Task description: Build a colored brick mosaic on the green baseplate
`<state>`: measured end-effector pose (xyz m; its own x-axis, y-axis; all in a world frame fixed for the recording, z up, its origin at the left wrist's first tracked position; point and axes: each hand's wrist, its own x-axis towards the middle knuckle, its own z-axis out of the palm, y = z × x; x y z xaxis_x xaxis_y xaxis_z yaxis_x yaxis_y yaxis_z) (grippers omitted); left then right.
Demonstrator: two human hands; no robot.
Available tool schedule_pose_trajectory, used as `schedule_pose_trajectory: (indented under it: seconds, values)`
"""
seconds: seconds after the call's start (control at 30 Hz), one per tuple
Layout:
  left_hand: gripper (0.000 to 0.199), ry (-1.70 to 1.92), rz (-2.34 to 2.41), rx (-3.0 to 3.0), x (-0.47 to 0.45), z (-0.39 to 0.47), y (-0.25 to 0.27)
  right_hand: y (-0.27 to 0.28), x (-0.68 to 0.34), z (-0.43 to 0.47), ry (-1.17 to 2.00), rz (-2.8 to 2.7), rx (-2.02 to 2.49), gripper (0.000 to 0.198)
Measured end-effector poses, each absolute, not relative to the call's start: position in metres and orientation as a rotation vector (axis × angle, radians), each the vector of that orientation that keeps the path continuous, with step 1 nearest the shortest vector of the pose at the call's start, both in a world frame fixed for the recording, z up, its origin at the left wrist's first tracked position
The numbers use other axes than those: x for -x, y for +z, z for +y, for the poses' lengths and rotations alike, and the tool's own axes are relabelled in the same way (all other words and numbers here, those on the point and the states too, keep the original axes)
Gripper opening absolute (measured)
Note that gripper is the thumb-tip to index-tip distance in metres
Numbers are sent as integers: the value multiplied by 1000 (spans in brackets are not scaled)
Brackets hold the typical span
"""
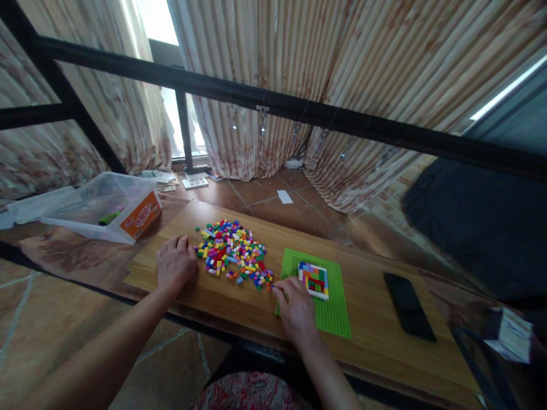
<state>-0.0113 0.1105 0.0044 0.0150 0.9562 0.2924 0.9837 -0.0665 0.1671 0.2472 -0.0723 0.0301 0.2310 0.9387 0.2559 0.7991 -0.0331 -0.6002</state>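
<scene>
A heap of small multicoloured building bricks [235,250] lies loose on a wooden board. My left hand [176,265] rests palm down at the heap's left edge, its fingers loosely bent on the board and apparently around nothing. Over the left edge of a green studded baseplate [337,307] is my right hand [298,310], thumb and fingers drawn together beside the nearest bricks. Whatever is between those fingertips is too small to make out. On the baseplate sits a square brick build [315,280] with a white and blue border and a colourful inside, just beyond my right fingers.
A dark phone [409,306] lies on the wooden board [367,319] to the right. At the left stands a clear plastic box [98,199] with an orange label and a few pieces inside. A black metal rail [239,91] crosses beyond the board, before striped curtains [273,51].
</scene>
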Motion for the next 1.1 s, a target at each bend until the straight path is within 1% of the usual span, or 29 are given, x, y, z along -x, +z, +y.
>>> schedule_pose_trajectory:
  seconds: [0.13,0.3,0.57,0.87,1.0,1.1]
  values:
    - [46,-518,-2107,2175,10,110,5,37,-293,-99,246,-1372,1927,30]
    - [46,-508,-2114,2162,9,110,6,31,-337,-108,244,-1355,2048,36]
    - [46,-514,-2094,2164,9,111,5,28,-336,-93,275,-1516,2129,30]
    - [45,-547,-2140,2165,9,111,4,27,-331,-90,238,-1323,2250,27]
    - [45,-527,-2157,2166,8,110,6,30,-333,-86,317,-1229,2220,24]
    - [45,-518,-2146,2164,8,110,7,33,-339,-81,437,-1168,2203,22]
